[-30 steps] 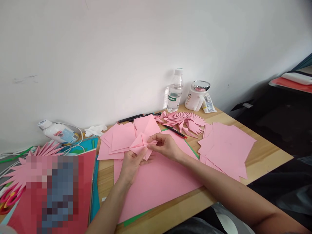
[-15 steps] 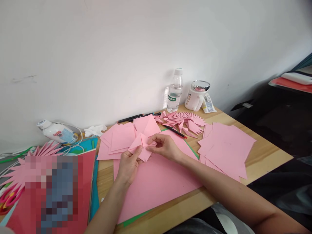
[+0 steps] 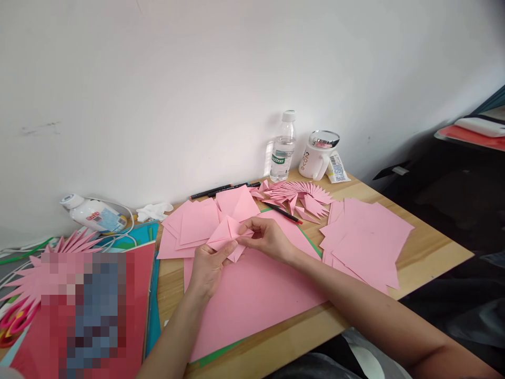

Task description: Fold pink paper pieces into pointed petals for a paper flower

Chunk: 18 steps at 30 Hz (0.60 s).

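Between my two hands is a pink folded paper (image 3: 224, 230), creased down its middle with pointed corners. My left hand (image 3: 211, 266) grips its lower left part, thumb lying across the front. At its right corner my right hand (image 3: 268, 239) pinches the paper between thumb and forefinger. The piece is held above a large pink sheet (image 3: 256, 305), which lies on green paper. Behind it rest several smaller pink sheets (image 3: 197, 223), partly overlapping. My fingers behind the folded paper are hidden.
Folded pink pieces (image 3: 300, 195) and a dark pen (image 3: 282, 212) lie at the back. A water bottle (image 3: 283, 150) and a white mug (image 3: 313, 160) stand by the wall. Pink sheets (image 3: 366, 242) are piled right. Scissors (image 3: 18, 318) and a red folder (image 3: 136, 295) lie left.
My left thumb has slid right and slightly up across the folded paper, toward my right fingertips. My right hand stays almost in place.
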Motion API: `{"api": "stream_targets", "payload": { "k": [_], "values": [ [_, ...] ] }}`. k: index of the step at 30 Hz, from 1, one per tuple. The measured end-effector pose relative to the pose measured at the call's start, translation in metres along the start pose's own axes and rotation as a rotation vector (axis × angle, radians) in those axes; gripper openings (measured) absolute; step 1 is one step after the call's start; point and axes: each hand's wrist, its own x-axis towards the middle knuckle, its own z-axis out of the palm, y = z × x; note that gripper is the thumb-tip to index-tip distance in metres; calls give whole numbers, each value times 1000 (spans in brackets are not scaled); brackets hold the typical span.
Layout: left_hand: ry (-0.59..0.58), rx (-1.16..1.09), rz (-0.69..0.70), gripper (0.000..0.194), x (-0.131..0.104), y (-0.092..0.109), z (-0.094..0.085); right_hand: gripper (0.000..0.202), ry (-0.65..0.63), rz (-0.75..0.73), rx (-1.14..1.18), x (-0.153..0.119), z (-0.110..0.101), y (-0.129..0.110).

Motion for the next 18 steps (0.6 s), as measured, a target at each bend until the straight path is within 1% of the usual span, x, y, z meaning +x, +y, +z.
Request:
{"api": "stream_targets", "payload": {
  "k": [3,7,13,18],
  "values": [
    [37,-8,19,25,0,-1,0,35,-24,-26,-18,-1,1,4],
    [45,-56,42,25,1,-1,0,32,-13,-36,21,-1,3,5],
    [125,-71,108,27,4,0,-3,33,17,74,186,1,-1,-6],
    [103,-41,120,28,3,0,-3,33,4,146,259,2,-5,-11]
  ]
}}
